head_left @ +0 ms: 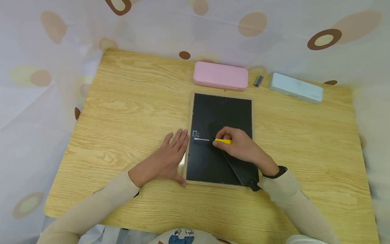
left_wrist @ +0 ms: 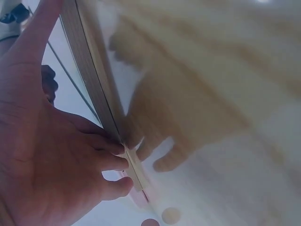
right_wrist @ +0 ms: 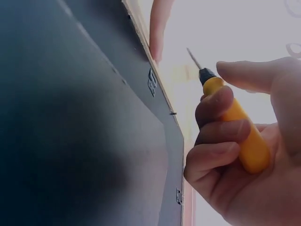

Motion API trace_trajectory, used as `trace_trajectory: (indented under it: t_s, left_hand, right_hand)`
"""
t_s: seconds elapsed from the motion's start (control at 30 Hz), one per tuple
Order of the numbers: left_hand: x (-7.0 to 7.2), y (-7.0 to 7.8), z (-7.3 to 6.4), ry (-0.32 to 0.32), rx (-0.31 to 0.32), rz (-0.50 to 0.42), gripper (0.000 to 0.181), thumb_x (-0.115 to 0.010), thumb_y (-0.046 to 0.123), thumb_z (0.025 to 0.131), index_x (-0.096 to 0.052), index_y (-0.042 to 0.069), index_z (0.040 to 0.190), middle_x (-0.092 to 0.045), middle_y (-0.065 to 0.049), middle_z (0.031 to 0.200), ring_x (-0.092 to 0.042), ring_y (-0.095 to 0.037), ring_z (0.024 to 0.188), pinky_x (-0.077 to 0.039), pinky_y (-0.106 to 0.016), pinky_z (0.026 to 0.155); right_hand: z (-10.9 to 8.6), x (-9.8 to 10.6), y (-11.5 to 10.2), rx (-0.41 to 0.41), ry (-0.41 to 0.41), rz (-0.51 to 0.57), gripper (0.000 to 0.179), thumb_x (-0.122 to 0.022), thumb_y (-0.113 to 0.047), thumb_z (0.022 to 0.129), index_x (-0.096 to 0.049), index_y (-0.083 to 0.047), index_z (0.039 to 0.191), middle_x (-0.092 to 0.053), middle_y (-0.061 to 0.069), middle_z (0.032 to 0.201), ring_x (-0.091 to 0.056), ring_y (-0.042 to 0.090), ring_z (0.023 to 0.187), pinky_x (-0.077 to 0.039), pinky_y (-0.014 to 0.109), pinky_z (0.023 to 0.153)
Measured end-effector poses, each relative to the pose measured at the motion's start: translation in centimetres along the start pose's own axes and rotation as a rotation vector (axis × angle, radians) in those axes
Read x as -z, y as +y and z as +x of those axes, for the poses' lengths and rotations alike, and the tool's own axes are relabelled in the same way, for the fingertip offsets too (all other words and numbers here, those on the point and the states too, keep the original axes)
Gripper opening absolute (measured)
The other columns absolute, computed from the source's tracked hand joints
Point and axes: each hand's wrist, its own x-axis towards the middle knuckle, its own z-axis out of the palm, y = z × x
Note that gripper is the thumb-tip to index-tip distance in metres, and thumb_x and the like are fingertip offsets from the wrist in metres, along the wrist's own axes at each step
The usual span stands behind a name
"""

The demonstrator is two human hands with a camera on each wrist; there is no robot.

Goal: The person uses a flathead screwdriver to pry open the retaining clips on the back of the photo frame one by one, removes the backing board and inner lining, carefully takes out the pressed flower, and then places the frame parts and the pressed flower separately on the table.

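Note:
A picture frame [head_left: 223,108] lies face down, its black backing up and a pale wooden edge around it. Running diagonally across the backing is a black easel stand [head_left: 236,164]. My right hand [head_left: 246,149] grips a screwdriver [right_wrist: 244,127] by its yellow handle, above the stand. The metal shaft points left, its tip over the backing close to a small metal hanger [head_left: 195,133] at the left edge. My left hand [head_left: 169,157] lies along the frame's left side, fingers extended and fingertips at the wooden edge, thumb near the lower left corner.
Beyond the frame sits a pink case [head_left: 220,75] at the back of the wooden table [head_left: 128,112]. Right of it are a small dark striped block [head_left: 258,81] and a light blue case [head_left: 295,88]. A patterned cloth [head_left: 158,27] hangs behind the table.

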Motion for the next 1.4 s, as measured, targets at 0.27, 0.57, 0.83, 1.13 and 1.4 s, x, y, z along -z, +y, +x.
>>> trace_trajectory:
  t_s: [0.27, 0.57, 0.83, 1.13, 1.4]
  left_hand:
    - [0.5, -0.3, 0.9, -0.019, -0.004, 0.036, 0.153, -0.064, 0.093, 0.057, -0.011, -0.012, 0.155, -0.002, -0.030, 0.163, -0.003, -0.042, 0.152, -0.010, -0.055, 0.120]
    - [0.9, -0.5, 1.5, -0.027, -0.006, -0.018, 0.153, -0.071, 0.088, 0.055, -0.011, -0.012, 0.155, -0.001, -0.030, 0.163, -0.002, -0.041, 0.152, -0.011, -0.055, 0.119]
    - [1.3, -0.6, 1.4, -0.036, -0.016, -0.046, 0.149, -0.072, 0.085, 0.058, -0.012, -0.010, 0.156, 0.001, -0.028, 0.164, 0.000, -0.040, 0.152, -0.010, -0.053, 0.120]
    - [1.4, -0.9, 1.4, -0.053, -0.027, -0.086, 0.147, -0.074, 0.081, 0.061, -0.010, -0.010, 0.156, 0.002, -0.027, 0.164, 0.001, -0.040, 0.152, -0.009, -0.053, 0.120]
    - [1.4, -1.0, 1.5, -0.061, -0.028, -0.098, 0.147, -0.076, 0.079, 0.061, -0.008, -0.010, 0.156, 0.003, -0.027, 0.164, 0.001, -0.040, 0.152, -0.010, -0.052, 0.120]
  right_hand:
    - [-0.1, -0.4, 0.1, 0.075, -0.010, -0.091, 0.017, -0.075, -0.021, 0.091, -0.067, -0.008, 0.100, -0.056, -0.002, 0.068, -0.051, 0.014, 0.056, -0.043, 0.030, 0.055]
    - [0.0, -0.9, -0.2, 0.061, -0.078, -0.137, 0.017, -0.074, -0.021, 0.092, -0.067, -0.007, 0.099, -0.058, -0.002, 0.070, -0.051, 0.013, 0.057, -0.045, 0.030, 0.056]
    - [0.1, -1.6, 0.0, 0.075, -0.106, -0.117, 0.016, -0.074, -0.020, 0.092, -0.067, -0.006, 0.099, -0.058, -0.003, 0.070, -0.051, 0.012, 0.057, -0.045, 0.029, 0.056]
    - [0.2, -1.9, 0.3, 0.076, -0.111, -0.116, 0.016, -0.073, -0.020, 0.092, -0.068, -0.007, 0.099, -0.058, -0.003, 0.070, -0.051, 0.011, 0.056, -0.045, 0.030, 0.055]
    - [0.1, -2.2, 0.7, 0.071, -0.097, -0.124, 0.015, -0.074, -0.021, 0.091, -0.069, -0.008, 0.098, -0.057, -0.004, 0.068, -0.050, 0.011, 0.055, -0.043, 0.030, 0.056]
